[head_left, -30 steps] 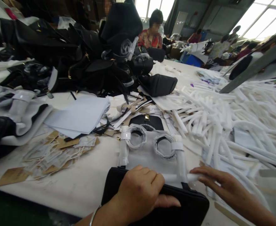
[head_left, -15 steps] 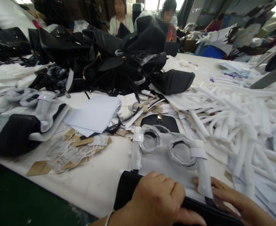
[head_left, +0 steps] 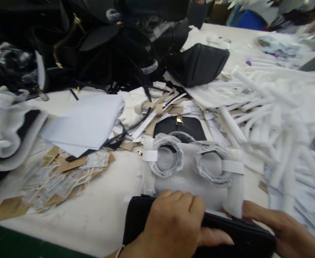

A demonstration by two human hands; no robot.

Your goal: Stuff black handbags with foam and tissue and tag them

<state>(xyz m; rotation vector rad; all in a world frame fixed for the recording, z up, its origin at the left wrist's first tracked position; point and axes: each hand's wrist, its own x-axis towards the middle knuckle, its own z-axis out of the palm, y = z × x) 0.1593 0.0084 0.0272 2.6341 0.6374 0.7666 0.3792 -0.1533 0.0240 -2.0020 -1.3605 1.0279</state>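
Note:
A black handbag (head_left: 235,234) lies in front of me at the bottom of the view, its handles (head_left: 166,156) rolled in clear wrap and held by white paper bands. White sheet material (head_left: 189,175) covers its far side. My left hand (head_left: 175,224) is closed over the bag's near black part, fingers curled on the far edge and thumb stretched to the right along it. At the bag's right end, my right hand (head_left: 278,224) grips the side, its fingertips partly hidden behind the wrapped strap. A black flap with a gold clasp (head_left: 179,125) shows just beyond the handles.
Black bags (head_left: 200,66) are heaped at the back. White foam tubes (head_left: 283,125) pile up on the right. To the left lie a stack of white paper (head_left: 85,120), brown tags with strings (head_left: 66,179) and a partly wrapped bag (head_left: 9,136). The table edge runs along the lower left.
My view has tilted down and come closer to the table. My left thumb now shows more fully along the bag, and the right hand sits more around the bag's right end.

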